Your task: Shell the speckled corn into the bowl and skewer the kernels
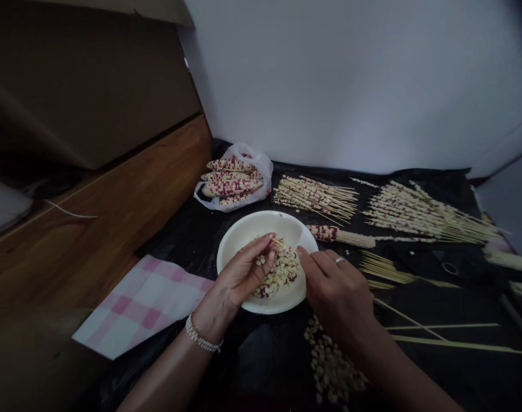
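A white bowl (244,229) of loose pale and red corn kernels (282,272) sits on a black sheet. My left hand (244,274) hovers over the bowl, fingers pinched on a few kernels, with a bead bracelet at the wrist. My right hand (336,286), wearing a ring, is closed beside it and pinches a thin wooden skewer whose tip (279,241) meets the left fingers. More kernels (329,366) lie on the sheet under my right forearm.
A plastic bag of red-and-white corn cobs (230,182) lies behind the bowl. Two heaps of kernel-threaded skewers (316,197) (424,214) lie to the right, with a half-stripped cob (338,234) and bare skewers (437,335). A pink checked cloth (145,303) rests at left on wood.
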Action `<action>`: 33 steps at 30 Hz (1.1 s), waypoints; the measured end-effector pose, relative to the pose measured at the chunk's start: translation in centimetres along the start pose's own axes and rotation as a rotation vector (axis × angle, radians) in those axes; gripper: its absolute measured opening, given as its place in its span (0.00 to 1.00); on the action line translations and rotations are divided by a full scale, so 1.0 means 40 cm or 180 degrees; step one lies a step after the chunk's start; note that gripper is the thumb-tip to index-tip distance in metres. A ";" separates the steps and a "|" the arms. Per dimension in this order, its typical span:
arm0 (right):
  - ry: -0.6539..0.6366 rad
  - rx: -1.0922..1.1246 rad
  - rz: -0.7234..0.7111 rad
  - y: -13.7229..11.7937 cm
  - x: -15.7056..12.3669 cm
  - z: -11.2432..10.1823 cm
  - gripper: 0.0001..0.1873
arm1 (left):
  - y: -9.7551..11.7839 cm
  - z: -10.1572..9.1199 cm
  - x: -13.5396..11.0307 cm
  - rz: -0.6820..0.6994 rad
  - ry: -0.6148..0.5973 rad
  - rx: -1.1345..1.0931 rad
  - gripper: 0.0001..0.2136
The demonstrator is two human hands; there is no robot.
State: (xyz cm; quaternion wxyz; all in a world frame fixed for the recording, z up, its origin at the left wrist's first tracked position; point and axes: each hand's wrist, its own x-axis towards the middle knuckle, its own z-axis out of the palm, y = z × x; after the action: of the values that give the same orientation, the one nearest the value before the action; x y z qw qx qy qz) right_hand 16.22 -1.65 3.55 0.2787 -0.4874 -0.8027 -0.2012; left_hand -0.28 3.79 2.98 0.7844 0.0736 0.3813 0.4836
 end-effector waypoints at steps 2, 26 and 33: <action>0.0023 -0.0021 -0.0011 -0.001 0.001 -0.001 0.14 | 0.001 0.004 -0.003 -0.0035 -0.0012 -0.0002 0.05; -0.0033 0.0024 0.0069 0.009 0.005 -0.007 0.14 | -0.006 -0.026 0.011 -0.0053 -0.0555 0.0036 0.19; -0.0053 0.0075 0.0055 0.005 0.006 -0.006 0.14 | -0.006 -0.010 -0.001 -0.0034 -0.0429 0.0184 0.09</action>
State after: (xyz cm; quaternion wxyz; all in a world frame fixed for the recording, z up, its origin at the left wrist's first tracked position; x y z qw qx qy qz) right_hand 16.38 -1.56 3.91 0.2794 -0.4927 -0.8030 -0.1852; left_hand -0.39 3.53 2.60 0.8084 0.1266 0.3418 0.4622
